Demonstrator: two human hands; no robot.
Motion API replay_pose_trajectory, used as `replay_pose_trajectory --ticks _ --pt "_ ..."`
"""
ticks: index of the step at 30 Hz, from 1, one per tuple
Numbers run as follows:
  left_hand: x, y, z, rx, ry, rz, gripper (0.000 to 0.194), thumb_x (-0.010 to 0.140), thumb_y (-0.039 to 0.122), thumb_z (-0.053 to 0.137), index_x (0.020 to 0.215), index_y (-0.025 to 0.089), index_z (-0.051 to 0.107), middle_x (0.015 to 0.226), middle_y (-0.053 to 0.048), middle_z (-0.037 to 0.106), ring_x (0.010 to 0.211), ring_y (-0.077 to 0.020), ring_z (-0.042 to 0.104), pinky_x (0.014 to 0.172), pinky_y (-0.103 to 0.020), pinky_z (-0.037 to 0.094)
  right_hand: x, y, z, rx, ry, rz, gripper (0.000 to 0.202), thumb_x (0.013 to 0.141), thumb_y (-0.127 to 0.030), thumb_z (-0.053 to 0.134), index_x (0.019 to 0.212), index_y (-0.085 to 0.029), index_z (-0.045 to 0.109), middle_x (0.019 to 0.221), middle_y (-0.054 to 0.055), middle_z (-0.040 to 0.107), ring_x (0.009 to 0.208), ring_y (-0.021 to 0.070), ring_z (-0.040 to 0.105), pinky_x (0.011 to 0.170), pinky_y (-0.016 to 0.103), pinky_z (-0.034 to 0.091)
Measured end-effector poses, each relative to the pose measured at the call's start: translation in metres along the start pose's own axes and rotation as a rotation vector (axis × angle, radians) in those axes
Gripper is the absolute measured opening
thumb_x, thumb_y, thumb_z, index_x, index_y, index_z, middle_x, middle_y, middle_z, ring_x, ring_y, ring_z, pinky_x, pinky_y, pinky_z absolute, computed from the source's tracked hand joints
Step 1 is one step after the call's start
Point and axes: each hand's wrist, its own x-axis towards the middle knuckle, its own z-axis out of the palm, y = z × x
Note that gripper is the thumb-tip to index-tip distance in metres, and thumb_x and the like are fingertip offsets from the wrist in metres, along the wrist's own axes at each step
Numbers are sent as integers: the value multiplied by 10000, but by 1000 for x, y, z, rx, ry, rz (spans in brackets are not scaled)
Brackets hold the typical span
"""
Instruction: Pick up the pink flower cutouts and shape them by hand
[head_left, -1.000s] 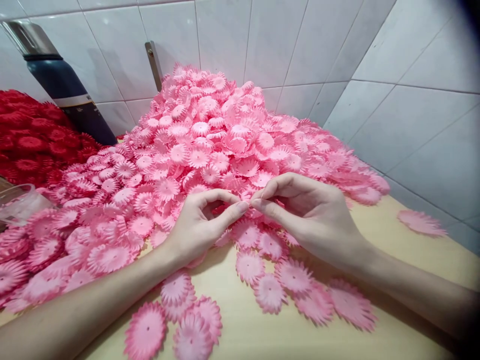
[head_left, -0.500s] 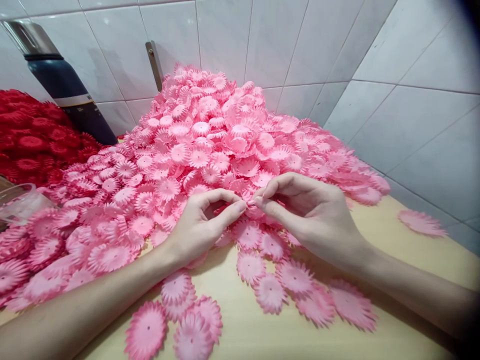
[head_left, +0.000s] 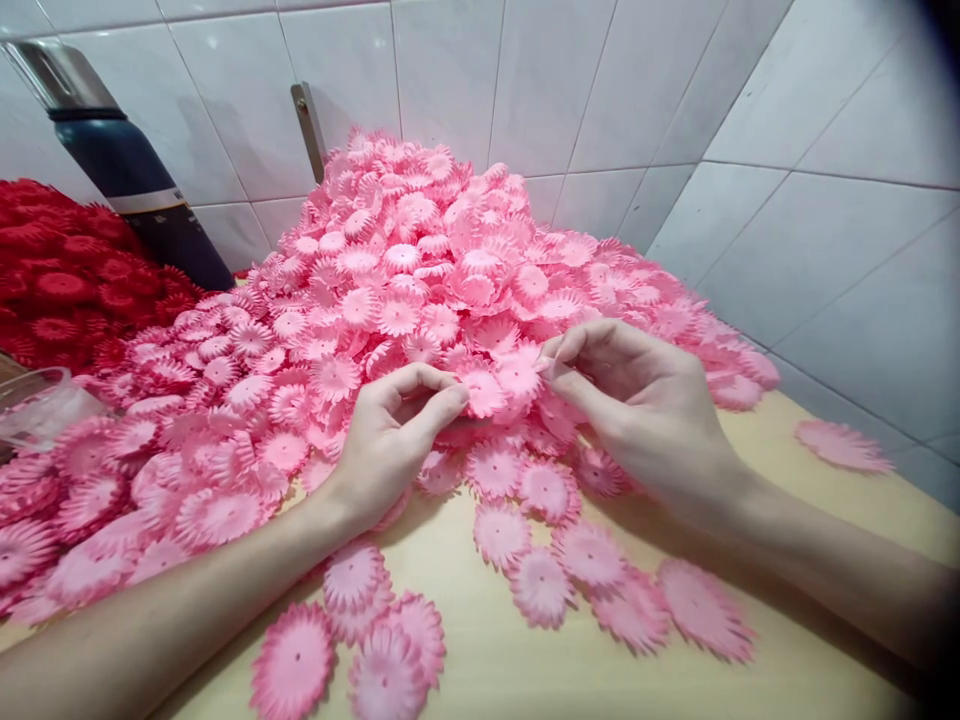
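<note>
Over the front of a big heap of pink scalloped petal discs (head_left: 420,260), my two hands face each other a short way apart. My left hand (head_left: 397,430) is closed, thumb and forefinger pinched at the left edge of a pink petal disc (head_left: 484,393). Another pink petal disc (head_left: 520,371) has its right edge in the pinch of my right hand (head_left: 637,410). The two discs overlap or lie side by side between the fingertips; which one cannot be made out. My right hand's lower fingers are curled and partly hidden.
Loose pink discs (head_left: 541,587) lie on the pale table (head_left: 480,660) near me. At the left stand a dark blue bottle (head_left: 142,180), a red petal pile (head_left: 67,280) and a clear plastic cup (head_left: 45,410). White tiled walls (head_left: 585,90) close off the back and right.
My fingertips, nearly touching before, have moved apart, the left hand going left and the right hand up and right. Two pink discs now show face-on between them.
</note>
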Motion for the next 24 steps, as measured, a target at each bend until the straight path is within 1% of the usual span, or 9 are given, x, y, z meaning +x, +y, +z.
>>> replay_pose_trajectory --ticks 2,7,9,12,15,17,19,22,24 --pt "0 0 0 9 14 7 155 751 274 733 709 149 653 736 -4 643 683 -115 596 650 -219 517 1 -1 -1 -60 -3 -20 101 815 -135 623 814 -236 611 808 0 597 740 144 575 653 287 488" --pt "0 -1 -1 28 8 34 126 758 256 732 737 150 668 759 -3 651 713 -119 605 687 -232 529 -3 -6 -2 -185 -128 -103 193 886 -161 543 853 -253 708 924 18 638 873 162 596 771 312 475" --pt "-1 -1 0 64 -5 68 117 763 253 733 741 153 675 760 -5 658 708 -116 605 677 -225 525 -4 -6 -2 -181 -122 -99 161 889 -202 565 853 -245 716 913 23 650 853 164 598 755 315 473" --pt "-2 0 1 109 -58 122 118 771 259 731 749 156 678 778 -16 667 701 -116 610 640 -216 515 -4 -5 -1 -151 -98 -53 43 812 -263 694 804 -222 683 844 20 659 791 171 604 711 322 485" --pt "-4 0 2 73 -119 118 154 769 263 737 742 155 630 812 -20 660 730 -122 626 655 -222 524 -5 -2 1 -77 -71 16 190 715 -247 786 825 -223 633 827 5 651 762 169 615 661 308 506" --pt "-4 -1 3 24 -126 91 218 745 254 761 743 161 564 821 -12 652 764 -128 642 688 -232 541 -6 -1 3 -58 -69 21 251 709 -249 790 898 -228 628 867 11 658 791 175 626 659 303 519" --pt "-3 -3 3 8 -104 88 279 713 226 788 769 169 521 814 6 640 782 -123 648 711 -233 552 -7 -1 4 -94 -105 -6 204 743 -252 759 914 -224 650 878 22 680 798 177 640 678 309 530" --pt "-2 -5 3 61 -89 131 277 716 179 781 818 169 524 792 29 603 761 -93 628 711 -208 544 -8 -3 5 -195 -135 -71 42 778 -233 719 793 -218 683 786 14 707 712 161 646 653 302 531" --pt "-1 -7 2 90 -112 139 238 751 174 749 837 170 527 803 29 588 749 -85 614 656 -185 527 -8 -4 4 -250 -111 -85 59 774 -240 723 741 -213 683 735 10 706 657 151 635 599 288 517"
